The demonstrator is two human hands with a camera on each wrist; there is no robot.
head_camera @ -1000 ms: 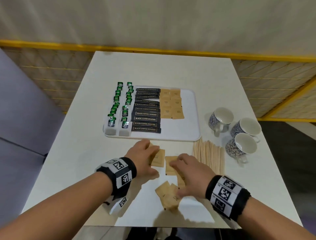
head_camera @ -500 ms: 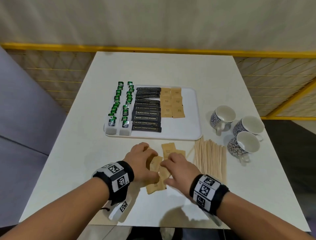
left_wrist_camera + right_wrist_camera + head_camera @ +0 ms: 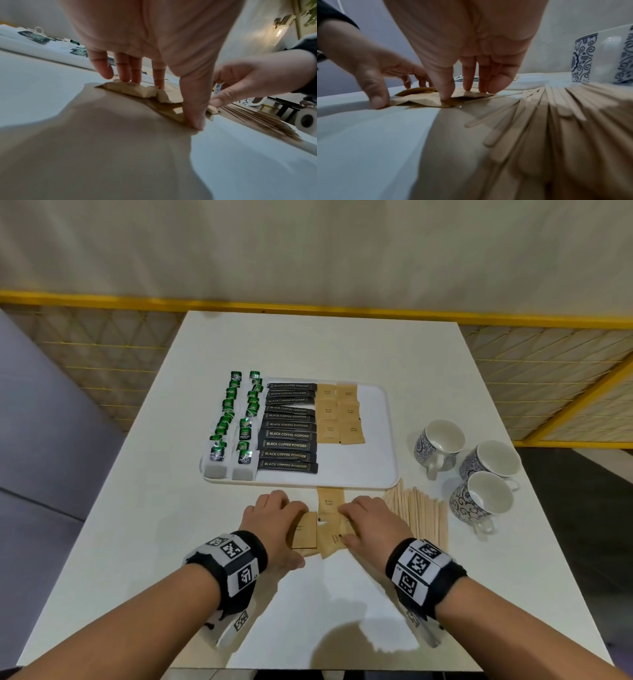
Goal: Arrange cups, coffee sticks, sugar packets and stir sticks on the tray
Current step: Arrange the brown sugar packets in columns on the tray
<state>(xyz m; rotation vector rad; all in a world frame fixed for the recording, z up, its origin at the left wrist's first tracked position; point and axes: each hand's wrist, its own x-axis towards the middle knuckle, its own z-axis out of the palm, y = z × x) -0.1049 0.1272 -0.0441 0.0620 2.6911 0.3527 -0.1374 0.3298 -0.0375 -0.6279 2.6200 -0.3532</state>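
Note:
A white tray [image 3: 376, 446] holds rows of green tea bags [image 3: 236, 419], black coffee sticks [image 3: 289, 434] and brown sugar packets [image 3: 340, 414]. Loose sugar packets [image 3: 327, 503] lie bunched on the table just in front of the tray. My left hand [image 3: 277, 515] presses straight fingers on their left side [image 3: 135, 90], thumb down at the near edge. My right hand [image 3: 366, 518] presses thumb and fingers on the packets' right side [image 3: 419, 100]. Wooden stir sticks [image 3: 421, 515] lie fanned just right of my right hand. Three blue-patterned cups [image 3: 440, 445] stand right of the tray.
The white table [image 3: 137, 542] ends in a near edge below my wrists. The tray's right part is bare. A grey seat [image 3: 41, 440] is at the left, a yellow rail [image 3: 308, 309] behind the table. The nearest cup [image 3: 607, 56] stands close to the stir sticks [image 3: 539, 108].
Both hands have moved forward toward the tray, sliding the scattered sugar packets together into a tighter bunch close to the tray's front edge.

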